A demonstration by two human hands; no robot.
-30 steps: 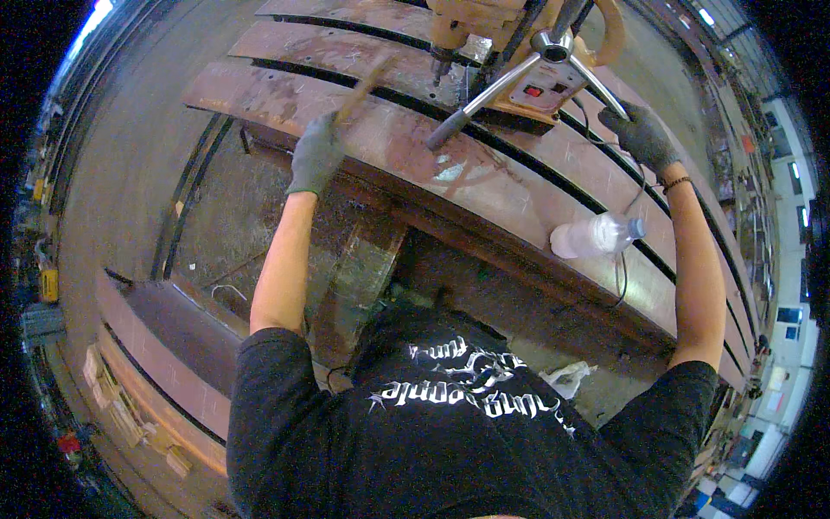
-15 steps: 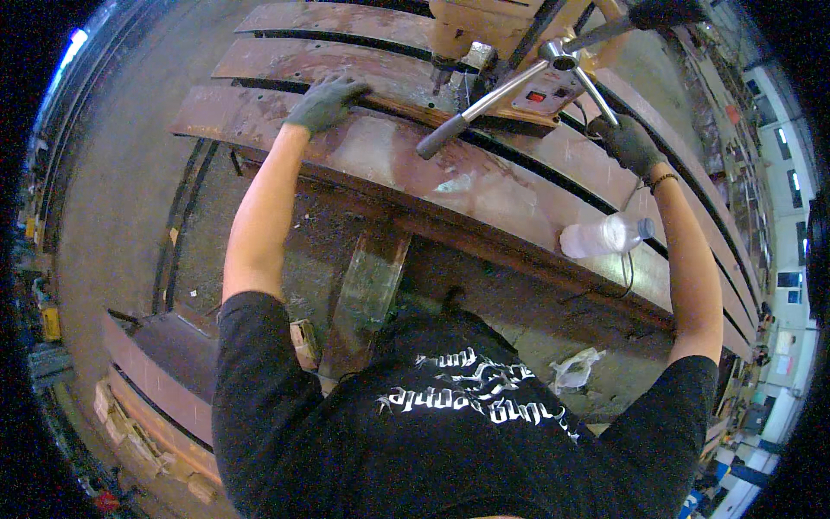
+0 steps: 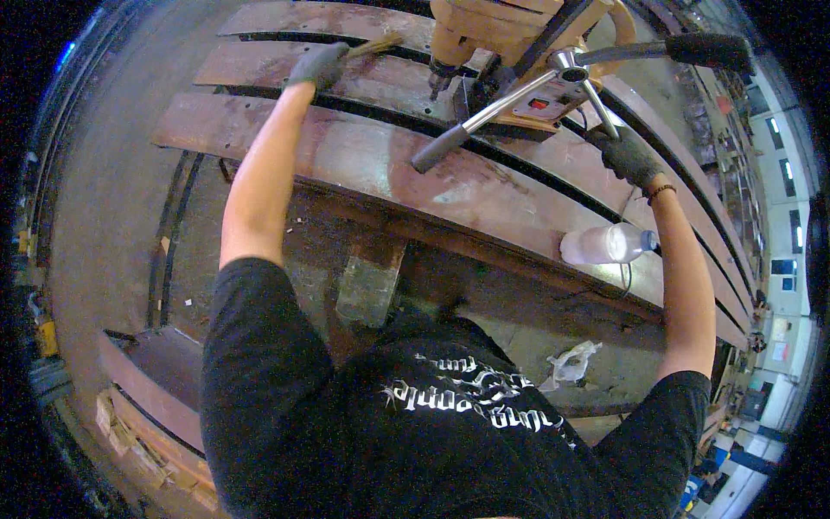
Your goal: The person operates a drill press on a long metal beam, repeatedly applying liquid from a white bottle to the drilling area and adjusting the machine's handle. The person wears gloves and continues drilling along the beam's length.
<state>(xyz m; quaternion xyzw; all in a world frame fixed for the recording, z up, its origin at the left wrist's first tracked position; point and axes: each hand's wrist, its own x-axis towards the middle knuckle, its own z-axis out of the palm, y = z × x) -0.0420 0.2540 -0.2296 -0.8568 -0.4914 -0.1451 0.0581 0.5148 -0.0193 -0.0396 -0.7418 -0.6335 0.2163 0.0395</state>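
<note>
My left hand [image 3: 317,66], in a grey glove, is closed around a brush whose straw-coloured bristles [image 3: 379,46] reach right over a brown steel plate [image 3: 259,63]. The brush's handle is hidden in the glove. My gloved right hand [image 3: 629,156] wraps the end of one spoke of the feed lever [image 3: 569,62] on a yellow drilling machine [image 3: 493,22]. Two other spokes carry black grips, one pointing at the near plate and one to the right. Left of the spokes, the drill's chuck [image 3: 439,80] points down at the plate.
A clear plastic bottle [image 3: 607,245] with a blue cap lies on the near plate [image 3: 363,160]. Long dark gaps run between the plates. Below the near edge are a metal block [image 3: 370,281] and a crumpled plastic bag [image 3: 571,363]. More steel pieces [image 3: 156,415] sit at lower left.
My left hand has moved away from me with the brush, from the nearer plates to a farther one. My right hand stays on the lever spoke; the view has shifted slightly.
</note>
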